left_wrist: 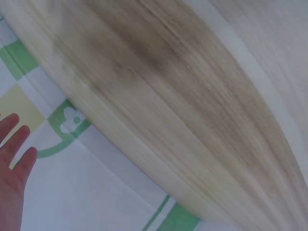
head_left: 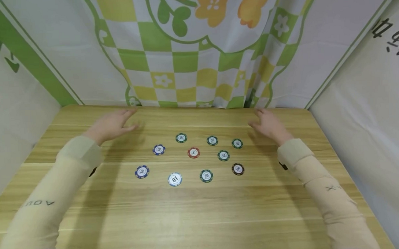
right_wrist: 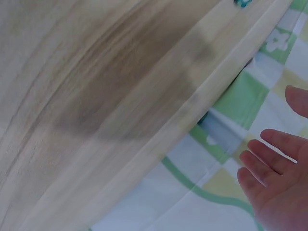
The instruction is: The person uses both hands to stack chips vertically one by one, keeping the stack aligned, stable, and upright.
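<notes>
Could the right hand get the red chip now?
Probably yes. The right hand holds nothing, and though green chips lie between it and the red chip, they're flat, so it could likely pass over them.

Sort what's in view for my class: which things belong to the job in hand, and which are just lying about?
Likely part of the job:
five green chips
two dark blue chips
light blue chip
red chip
blackish chip
left hand and right hand, both empty

Probably just surroundings:
wooden table
patterned cloth
</notes>
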Motion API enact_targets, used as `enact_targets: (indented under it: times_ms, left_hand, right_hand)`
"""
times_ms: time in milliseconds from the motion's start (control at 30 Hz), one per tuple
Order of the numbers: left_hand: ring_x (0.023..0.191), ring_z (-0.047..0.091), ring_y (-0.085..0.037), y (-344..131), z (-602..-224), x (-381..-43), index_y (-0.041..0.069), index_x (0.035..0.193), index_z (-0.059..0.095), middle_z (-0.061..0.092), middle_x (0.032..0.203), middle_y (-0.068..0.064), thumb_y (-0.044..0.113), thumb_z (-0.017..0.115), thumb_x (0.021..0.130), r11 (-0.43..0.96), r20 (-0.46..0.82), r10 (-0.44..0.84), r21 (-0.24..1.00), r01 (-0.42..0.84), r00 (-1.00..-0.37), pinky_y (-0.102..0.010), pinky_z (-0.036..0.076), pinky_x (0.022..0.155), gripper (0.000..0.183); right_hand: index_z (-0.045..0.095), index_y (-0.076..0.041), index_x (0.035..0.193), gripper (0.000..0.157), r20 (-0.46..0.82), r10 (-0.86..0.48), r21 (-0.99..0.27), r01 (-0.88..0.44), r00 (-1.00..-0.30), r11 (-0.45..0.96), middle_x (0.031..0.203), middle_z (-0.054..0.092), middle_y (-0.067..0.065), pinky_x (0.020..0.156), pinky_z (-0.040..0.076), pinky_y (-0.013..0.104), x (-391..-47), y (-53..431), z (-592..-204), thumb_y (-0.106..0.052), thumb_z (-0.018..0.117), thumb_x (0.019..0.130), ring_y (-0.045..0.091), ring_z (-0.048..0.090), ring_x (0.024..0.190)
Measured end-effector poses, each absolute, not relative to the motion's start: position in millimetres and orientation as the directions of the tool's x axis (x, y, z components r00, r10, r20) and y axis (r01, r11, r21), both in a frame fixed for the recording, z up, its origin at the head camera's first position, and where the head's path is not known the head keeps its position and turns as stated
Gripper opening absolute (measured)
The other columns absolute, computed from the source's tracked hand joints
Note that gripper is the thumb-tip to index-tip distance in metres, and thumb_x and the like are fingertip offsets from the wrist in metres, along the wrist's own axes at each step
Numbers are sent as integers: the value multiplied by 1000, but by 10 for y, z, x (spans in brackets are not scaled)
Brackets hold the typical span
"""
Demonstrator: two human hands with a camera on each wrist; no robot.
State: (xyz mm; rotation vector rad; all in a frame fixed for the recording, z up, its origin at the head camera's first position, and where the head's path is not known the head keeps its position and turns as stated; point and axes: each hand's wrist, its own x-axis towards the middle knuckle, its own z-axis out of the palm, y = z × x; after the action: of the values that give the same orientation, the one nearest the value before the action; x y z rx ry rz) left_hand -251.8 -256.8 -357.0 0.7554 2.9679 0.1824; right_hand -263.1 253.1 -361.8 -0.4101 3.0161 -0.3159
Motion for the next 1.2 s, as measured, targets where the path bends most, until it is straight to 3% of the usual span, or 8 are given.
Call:
enact_targets:
  times_ms: [133,367,733,1200]
  left_hand:
    - [124,32,-45,-2551,-3594,-2463,0,140,26,32,139,-27,50,42,91,862,-53,499,137,489,-865,-57,25,101,72]
    - [121,37,-44,-2472,-3591,-2323,0,138,33,37,136,-25,37,53,90,828,-37,550,154,539,-834,-56,28,99,64]
    - [118,41,-44,-2337,-3572,-2096,-1,133,40,42,131,-27,37,52,90,794,-58,591,214,569,-804,-55,31,98,59]
    - [111,51,-33,-2065,-3620,-1846,1,126,49,54,122,-17,35,61,85,709,12,668,292,642,-744,-47,41,93,54]
  right_hand:
    - [33,6,135,63,-57,-311,-211,-293,-949,933,139,32,27,105,21,51,-2537,2484,-3628,-35,50,91,42,28,127]
    - [38,4,134,58,-43,-370,-249,-349,-928,904,134,39,26,102,28,51,-2350,2391,-3591,-31,53,90,41,37,122]
    - [47,6,126,51,-1,-464,-243,-450,-886,859,125,47,23,96,37,47,-2063,2190,-3561,-26,59,88,38,46,114]
    - [51,4,121,45,100,-570,-280,-573,-816,770,118,54,17,89,45,41,-1767,1870,-3554,-22,63,86,30,54,107]
